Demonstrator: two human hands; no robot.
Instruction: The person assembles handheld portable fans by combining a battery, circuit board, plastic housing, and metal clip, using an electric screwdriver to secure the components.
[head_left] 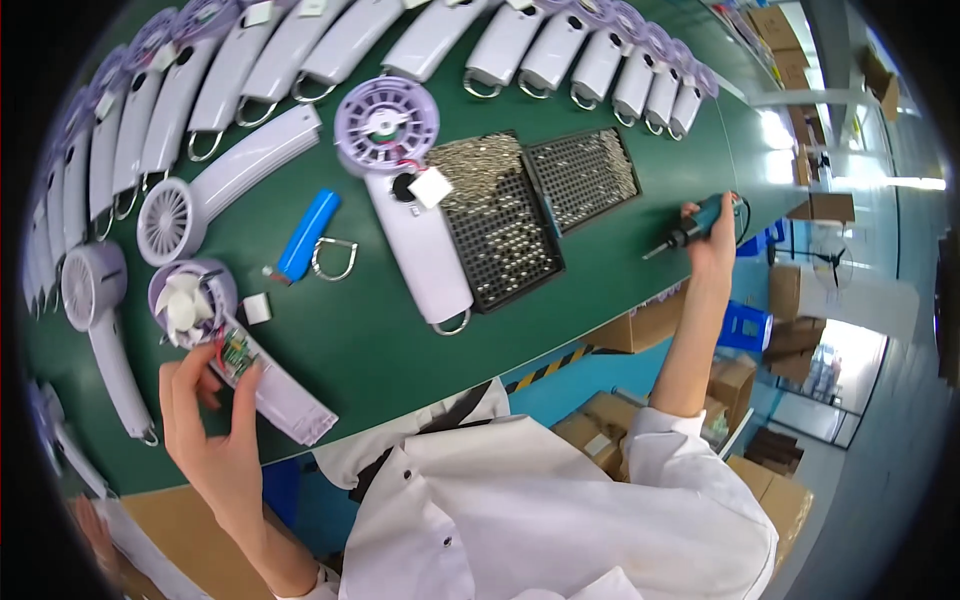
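1. Opened handheld fan (pixel 290 402): lies by the near edge of the worktop (pixel 370 350), toward its left end; circuit board (pixel 238 350) exposed.
2. Left hand (pixel 215 430): fingers narrowed about the handle beside the board, apparently holding it.
3. Right hand (pixel 712 245): fingers wrapped around a teal driver (pixel 692 232), raised toward the worktop's right end, tip well apart from the fan.
4. Step, as judged: steadying the fan and attending to its board, driver not yet applied.
5. Next move, as judged: calls for a firm hold, wires kept clear; any fastening needs the driver brought leftward.
6. Around: white square piece (pixel 259 308) near the fan; blue cell (pixel 308 238) and metal ring (pixel 353 258) beyond; black tray (pixel 556 266) with small metal parts mid-worktop; assembled fans (pixel 425 45) along the far edge.
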